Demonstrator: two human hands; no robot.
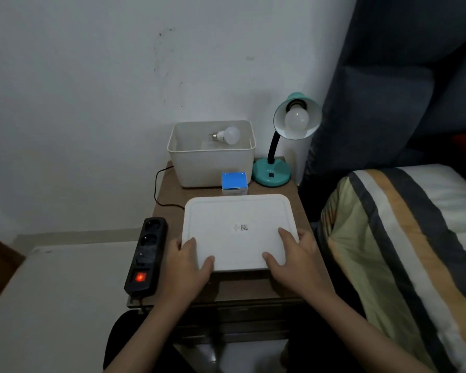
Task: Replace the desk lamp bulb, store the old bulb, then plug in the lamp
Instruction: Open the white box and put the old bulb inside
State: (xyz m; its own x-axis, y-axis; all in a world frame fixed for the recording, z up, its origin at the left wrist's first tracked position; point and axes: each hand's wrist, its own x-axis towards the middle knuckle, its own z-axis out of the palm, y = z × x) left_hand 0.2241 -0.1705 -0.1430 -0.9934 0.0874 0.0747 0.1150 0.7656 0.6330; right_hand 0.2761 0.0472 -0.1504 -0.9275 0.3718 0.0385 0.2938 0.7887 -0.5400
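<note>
A teal desk lamp [271, 173] stands at the back right of the small wooden table [170, 200], with a white bulb [296, 119] in its shade. A second white bulb [228, 135] lies inside the open white storage bin [211, 168] at the back. I hold the bin's flat white lid [237, 230] just above the table's front. My left hand [189, 262] grips its near left corner and my right hand [293, 257] its near right corner. A black power strip [145, 257] with a lit red switch lies at the left edge.
A small blue bulb box [234, 182] stands between the bin and the lid. The lamp's black cord [158, 189] loops off the table's left side. A bed with a striped pillow [404, 238] is close on the right, the white wall behind.
</note>
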